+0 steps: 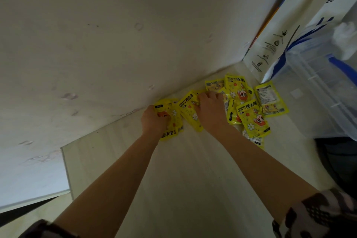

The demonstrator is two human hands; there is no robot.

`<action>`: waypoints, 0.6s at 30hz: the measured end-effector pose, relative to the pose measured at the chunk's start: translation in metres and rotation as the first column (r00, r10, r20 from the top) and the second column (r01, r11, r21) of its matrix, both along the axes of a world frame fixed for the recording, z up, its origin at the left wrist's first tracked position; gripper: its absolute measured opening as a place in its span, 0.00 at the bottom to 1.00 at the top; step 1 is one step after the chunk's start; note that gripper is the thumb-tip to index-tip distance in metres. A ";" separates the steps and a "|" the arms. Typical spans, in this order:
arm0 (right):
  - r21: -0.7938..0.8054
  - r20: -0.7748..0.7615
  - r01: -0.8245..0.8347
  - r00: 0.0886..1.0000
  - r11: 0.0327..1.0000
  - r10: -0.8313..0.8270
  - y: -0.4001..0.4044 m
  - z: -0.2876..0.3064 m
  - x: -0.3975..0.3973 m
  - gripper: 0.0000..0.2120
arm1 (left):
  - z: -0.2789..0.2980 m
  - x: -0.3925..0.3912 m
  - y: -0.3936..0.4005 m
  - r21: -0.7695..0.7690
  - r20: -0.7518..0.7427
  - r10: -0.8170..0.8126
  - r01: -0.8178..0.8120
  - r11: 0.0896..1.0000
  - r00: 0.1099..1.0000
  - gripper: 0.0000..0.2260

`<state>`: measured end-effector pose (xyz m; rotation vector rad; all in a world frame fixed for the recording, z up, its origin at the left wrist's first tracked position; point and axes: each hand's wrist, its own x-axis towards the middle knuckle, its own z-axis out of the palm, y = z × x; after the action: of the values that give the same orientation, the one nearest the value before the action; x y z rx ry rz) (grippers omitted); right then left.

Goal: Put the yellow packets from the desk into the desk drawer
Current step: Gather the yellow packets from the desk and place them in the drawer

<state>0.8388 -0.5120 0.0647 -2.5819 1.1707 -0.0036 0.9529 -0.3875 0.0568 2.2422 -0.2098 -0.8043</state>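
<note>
A pale wood-grain desk point(193, 179) runs up to a cream wall point(116, 35) that is marked with scuffs and faint stains. At the far right corner stands a white paper bag point(280, 44) with small printed icons, and just beside it a clear plastic storage box point(318, 92) with blue trim.

Scattered along the back of the desk, right against the wall, lie the yellow hand-warmer packets point(253, 118), overlapping one another in a loose heap with flower and cartoon prints showing; one point(270, 100) lies back side up.

Both bare arms reach forward from patterned sleeves point(318, 216). The left hand point(154, 121) is down on the leftmost packets, fingers curled round one point(170, 116) and gripping it near the wall. The right hand point(209, 110) lies knuckles-up over the middle of the heap, fingers bent onto a packet point(190, 110); whether it grips or merely presses, I cannot tell. No drawer shows in this view.
</note>
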 end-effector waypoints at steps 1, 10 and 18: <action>-0.001 -0.019 0.003 1.000 1.000 -0.003 -0.001 -0.001 0.002 0.15 | -0.002 0.000 -0.002 0.047 0.057 -0.038 0.035 0.998 0.998 0.16; 0.045 -0.051 0.027 0.998 0.999 -0.025 0.005 -0.001 0.007 0.15 | -0.005 -0.007 -0.015 0.118 0.034 -0.041 0.036 0.992 0.999 0.20; 0.223 0.210 -0.040 0.978 0.974 -0.008 0.023 0.004 0.004 0.13 | 0.000 -0.018 -0.015 -0.048 -0.035 0.159 -0.160 0.986 0.987 0.08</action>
<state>0.8430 -0.4891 0.0686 -2.3268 1.0105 -0.1281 0.9353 -0.4030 0.0570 2.1662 -0.0346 -0.7394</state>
